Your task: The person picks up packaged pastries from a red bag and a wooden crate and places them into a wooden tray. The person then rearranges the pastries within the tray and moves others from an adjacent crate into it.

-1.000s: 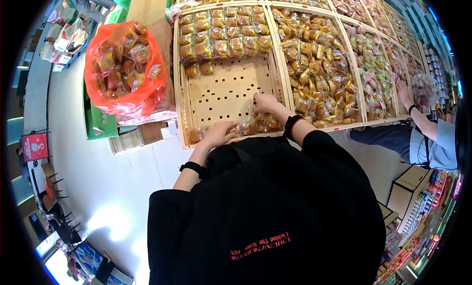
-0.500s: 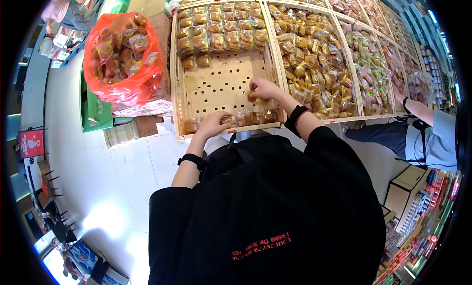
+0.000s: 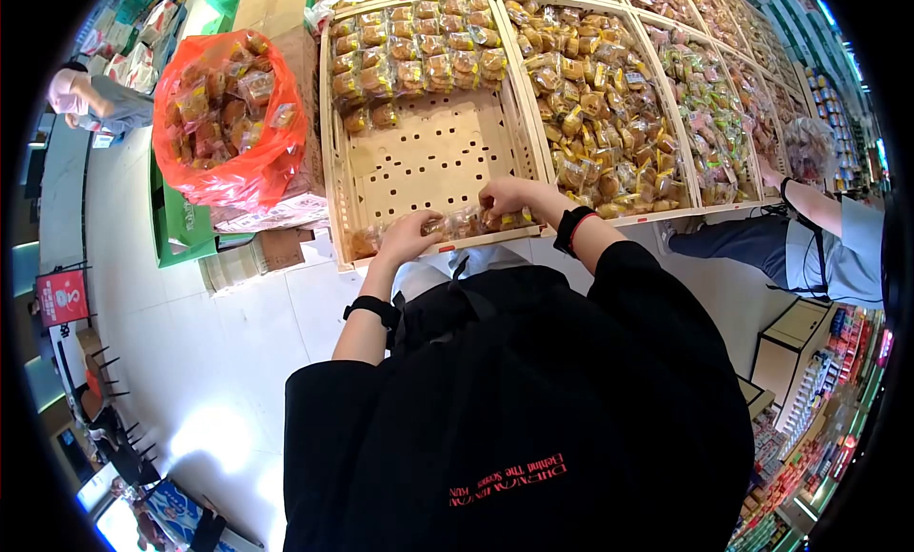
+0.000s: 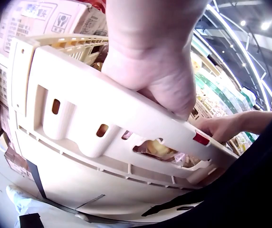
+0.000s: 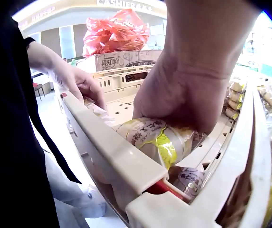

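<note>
A pale plastic crate [image 3: 433, 152] stands in front of me, its perforated floor bare in the middle. Along its near wall runs a row of wrapped buns [image 3: 464, 222]. My left hand [image 3: 409, 238] is over the left part of that row, its bent fingers and thumb at a wrapped bun [image 5: 98, 110]. My right hand [image 3: 514, 198] reaches down farther right, holding a wrapped bun [image 5: 147, 137] with yellow print near the crate's front corner. Its fingertips are hidden behind the wrapper in the right wrist view. More wrapped buns [image 3: 419, 52] fill the crate's far half in rows.
A red plastic bag [image 3: 228, 123] full of wrapped buns sits on boxes left of the crate. Crates of loose wrapped pastries [image 3: 605, 104] adjoin on the right. Another person's arm [image 3: 809, 195] reaches into a crate farther right. A person [image 3: 95, 97] stands at the upper left.
My right hand raised a wrapped bun above the near row, then lowered it to the row. My left hand stays at the near wall. The person at upper left has moved lower in view.
</note>
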Demonstrator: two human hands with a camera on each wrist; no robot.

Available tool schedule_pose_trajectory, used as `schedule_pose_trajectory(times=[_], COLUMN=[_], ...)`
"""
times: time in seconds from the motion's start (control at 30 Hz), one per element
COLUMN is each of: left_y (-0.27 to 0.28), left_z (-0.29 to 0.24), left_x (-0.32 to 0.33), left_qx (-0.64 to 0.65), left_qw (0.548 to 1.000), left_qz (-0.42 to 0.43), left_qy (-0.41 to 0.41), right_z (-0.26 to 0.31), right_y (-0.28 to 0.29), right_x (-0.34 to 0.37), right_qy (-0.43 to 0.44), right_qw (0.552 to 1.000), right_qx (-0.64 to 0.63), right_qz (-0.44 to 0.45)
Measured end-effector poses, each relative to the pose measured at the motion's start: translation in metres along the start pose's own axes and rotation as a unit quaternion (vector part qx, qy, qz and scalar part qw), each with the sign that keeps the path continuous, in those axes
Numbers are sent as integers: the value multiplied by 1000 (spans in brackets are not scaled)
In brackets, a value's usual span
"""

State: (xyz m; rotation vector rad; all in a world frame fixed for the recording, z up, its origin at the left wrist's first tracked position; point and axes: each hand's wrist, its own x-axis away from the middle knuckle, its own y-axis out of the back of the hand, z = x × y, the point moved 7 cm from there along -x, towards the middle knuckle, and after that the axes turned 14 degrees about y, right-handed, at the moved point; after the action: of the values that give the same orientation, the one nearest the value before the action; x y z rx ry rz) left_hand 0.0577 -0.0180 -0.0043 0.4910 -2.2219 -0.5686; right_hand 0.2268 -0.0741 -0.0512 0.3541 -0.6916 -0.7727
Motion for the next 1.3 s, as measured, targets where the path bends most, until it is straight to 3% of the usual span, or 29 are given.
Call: schedule_pose_trajectory(times=[0.1, 0.23, 0.3, 0.33, 0.4, 0.43, 0.47, 0.53, 0.6, 0.67, 0.7, 0.73, 0.83, 0.9, 1.03, 1.1, 1.13, 1.2, 1.23, 1.27, 1.3], left_y=[4, 5, 13, 12, 36, 41, 44, 49, 51, 48, 43, 38, 21, 6, 8, 11, 12, 24, 30, 34, 37], left_z=[-5, -1, 11, 17, 25, 31, 35, 42, 39, 14, 7, 0, -19, -21, -18, -17, -19, -32, -45, -56, -66], left_x=[4, 3, -2, -3, 5, 12, 20, 36, 44, 47, 41, 36, 22, 10, 6, 7, 10, 20, 26, 31, 34], left_qx=[-12, -8, 198, 197, 333, 349, 351, 346, 317, 141, 104, 104, 45, -67, -91, -104, -104, -61, 17, 15, 144], left_qw=[1000, 1000, 978, 979, 928, 921, 921, 922, 934, 974, 974, 974, 982, 992, 992, 993, 993, 990, 989, 989, 984], left_qz=[-5, -1, -61, -60, -148, -161, -159, -169, -165, -164, -178, -180, -150, -76, -30, -11, -15, -103, -117, -121, -63], left_qy=[1, 22, 10, 10, -75, -59, -57, -40, -17, -73, -89, -91, -106, -77, -84, -53, -53, -71, -87, -86, -79], right_z=[11, 15, 9, 9, 7, 11, 17, 20, 17, 3, 23, 26, 35, 38, 26, 21, 25, 32, 44, 46, 60], right_y=[2, 4, 0, -1, 23, 39, 45, 66, 64, 49, 49, 43, 23, 16, 14, 26, 31, 51, 67, 68, 76], right_x=[8, 8, 8, 11, 22, 31, 40, 67, 73, 61, 64, 55, 45, 42, 34, 31, 32, 41, 37, 32, 32], right_qy=[-8, -29, -61, -61, -43, -45, -47, -98, -102, -76, -134, -90, -110, -176, -178, -158, -156, -124, -34, -29, 0], right_qw=[994, 994, 996, 996, 990, 977, 977, 912, 911, 955, 960, 976, 981, 979, 982, 977, 977, 900, 891, 891, 859], right_qx=[110, 103, 64, 63, -14, -50, -52, -240, -247, -131, -129, -71, -16, 64, 38, -16, -13, -246, -192, -192, -251], right_qz=[-27, -11, 31, 30, -137, -201, -199, -317, -314, -255, -210, -186, -160, -83, -49, -145, -145, -339, -410, -410, -446])
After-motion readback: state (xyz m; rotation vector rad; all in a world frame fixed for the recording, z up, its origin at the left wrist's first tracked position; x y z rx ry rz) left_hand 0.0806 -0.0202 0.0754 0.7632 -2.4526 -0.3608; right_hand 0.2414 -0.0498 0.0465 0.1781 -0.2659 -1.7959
